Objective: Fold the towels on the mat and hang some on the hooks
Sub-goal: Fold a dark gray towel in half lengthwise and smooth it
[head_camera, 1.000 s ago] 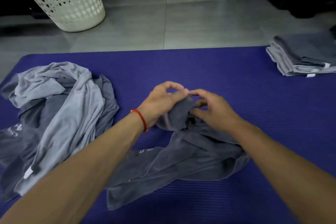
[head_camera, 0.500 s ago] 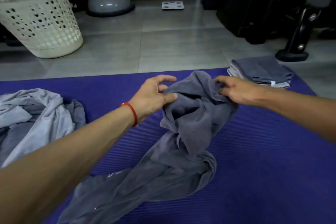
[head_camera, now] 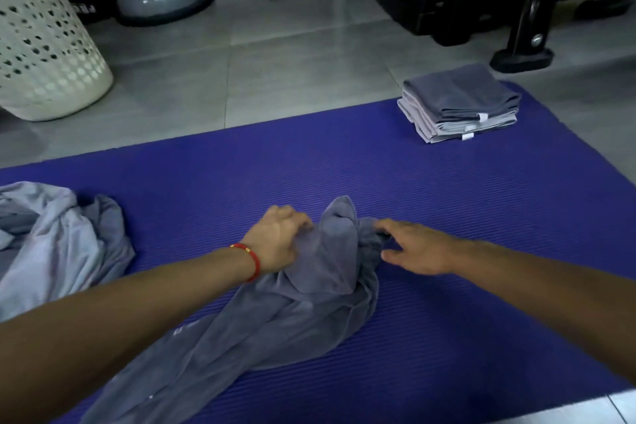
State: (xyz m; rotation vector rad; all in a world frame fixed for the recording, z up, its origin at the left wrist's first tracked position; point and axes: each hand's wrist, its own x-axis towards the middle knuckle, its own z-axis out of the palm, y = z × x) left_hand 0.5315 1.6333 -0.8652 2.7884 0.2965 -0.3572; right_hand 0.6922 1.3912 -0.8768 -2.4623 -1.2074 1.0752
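The left hand (head_camera: 278, 237), with a red bracelet (head_camera: 248, 260) at its wrist, lies over the left side of the dark grey towel (head_camera: 275, 317) near the middle of the blue mat (head_camera: 447, 234); its fingers curl down into the cloth and grip a raised fold. The right hand (head_camera: 418, 248) sits just right of that same bunched peak, palm down, fingers loosely spread, and only its fingertips touch the cloth, so it holds nothing. The towel lies crumpled on the mat, trailing from the peak toward the mat's near left corner. Half a second ago both hands held the towel up above the mat, with the right one pinching its top edge; now the cloth is down on the mat and the right hand has let go. A loose heap of lighter towels (head_camera: 51, 237) lies at the mat's left edge, and a folded stack (head_camera: 459, 103) sits on its far right corner. Between them, bare mat stretches beyond and to the right of the hands. Off the mat's far left corner a white laundry basket (head_camera: 44, 45) stands on the tiled floor (head_camera: 292, 62).
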